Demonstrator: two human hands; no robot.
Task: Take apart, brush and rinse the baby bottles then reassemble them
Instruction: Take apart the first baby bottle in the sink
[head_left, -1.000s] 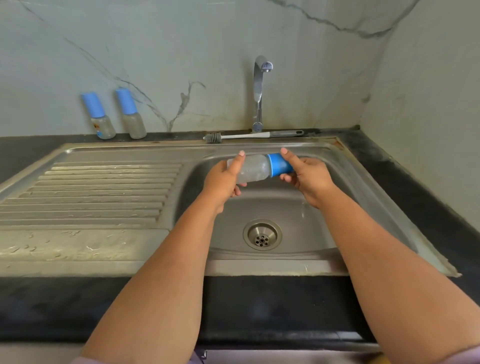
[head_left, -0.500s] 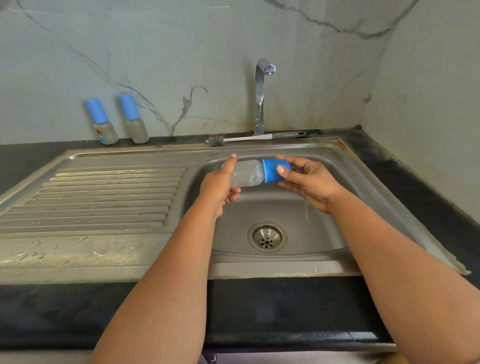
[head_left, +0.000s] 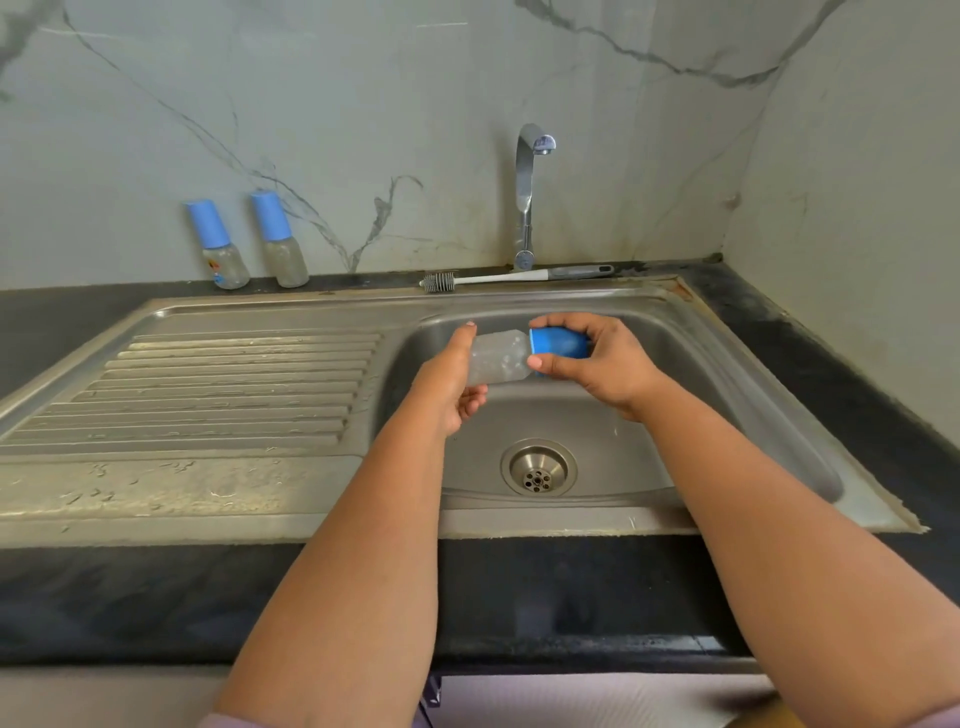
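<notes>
Clear plastic baby bottle with blue cap (head_left: 501, 358) held horizontal over the sink basin, cap on. Two matching blue-capped bottles (head_left: 218, 244) upright against the back wall. White-handled bottle brush (head_left: 514, 279) lies flat behind the sink.

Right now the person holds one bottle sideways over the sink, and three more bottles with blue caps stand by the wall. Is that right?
Not quite. Only two bottles with blue caps stand by the wall, not three; the head view shows it. The rest holds: the left hand and right hand hold one bottle sideways over the sink.
</notes>
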